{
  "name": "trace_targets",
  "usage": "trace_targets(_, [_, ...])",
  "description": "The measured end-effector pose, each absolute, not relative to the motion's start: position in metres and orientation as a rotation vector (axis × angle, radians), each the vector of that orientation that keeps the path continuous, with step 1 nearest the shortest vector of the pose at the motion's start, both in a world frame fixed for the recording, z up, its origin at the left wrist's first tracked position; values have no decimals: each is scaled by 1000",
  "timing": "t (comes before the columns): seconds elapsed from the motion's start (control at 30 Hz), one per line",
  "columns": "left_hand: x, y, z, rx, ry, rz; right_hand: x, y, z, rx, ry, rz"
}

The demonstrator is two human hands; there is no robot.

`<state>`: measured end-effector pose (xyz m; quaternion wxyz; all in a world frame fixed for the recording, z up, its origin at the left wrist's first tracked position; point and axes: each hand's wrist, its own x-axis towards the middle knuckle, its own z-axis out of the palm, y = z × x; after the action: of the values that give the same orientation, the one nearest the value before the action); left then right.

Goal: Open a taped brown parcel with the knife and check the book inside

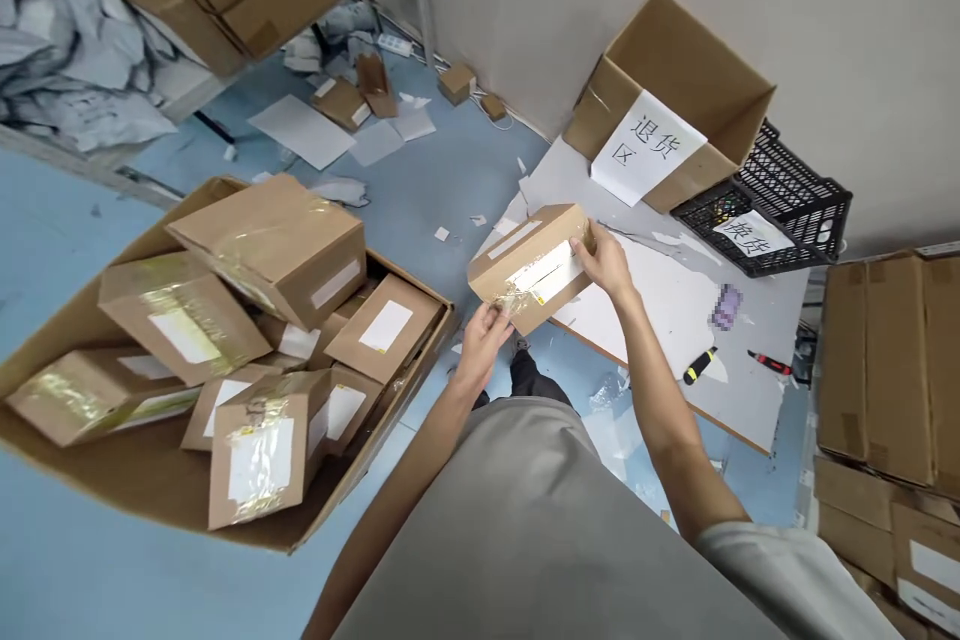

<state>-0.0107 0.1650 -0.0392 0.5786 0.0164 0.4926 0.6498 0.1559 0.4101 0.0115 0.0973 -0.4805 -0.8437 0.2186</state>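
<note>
A taped cardboard box [531,260] with a white label is held up in front of my body, tilted. My left hand [484,340] grips its lower left corner, fingers closed at the tape. On its right end, my right hand [602,260] is closed round the edge, thumb on the labelled face. Left of me stands a large open carton [405,435] filled with several taped, labelled boxes [270,245]. Behind the held box is a white table [645,305].
An open cardboard box [675,90] with a paper sign and a black plastic crate [795,200] stand at the table's back. A yellow-black cutter [700,365] and a red cutter [771,362] lie on the right. Stacked cartons [877,370] border the right; paper scraps [304,130] litter the floor.
</note>
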Motion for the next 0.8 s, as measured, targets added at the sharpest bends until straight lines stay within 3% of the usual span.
trace_targets(0.43, [74, 290, -78, -297, 1077, 1401, 173, 557, -64, -1589, -2781, 796])
trace_targets(0.63, [38, 255, -75, -479, 1274, 1465, 145, 548, -78, -1301, -2665, 756])
trace_targets(0.8, [-58, 175, -69, -483, 1628, 1807, 51, 482, -78, -834, -2514, 1204])
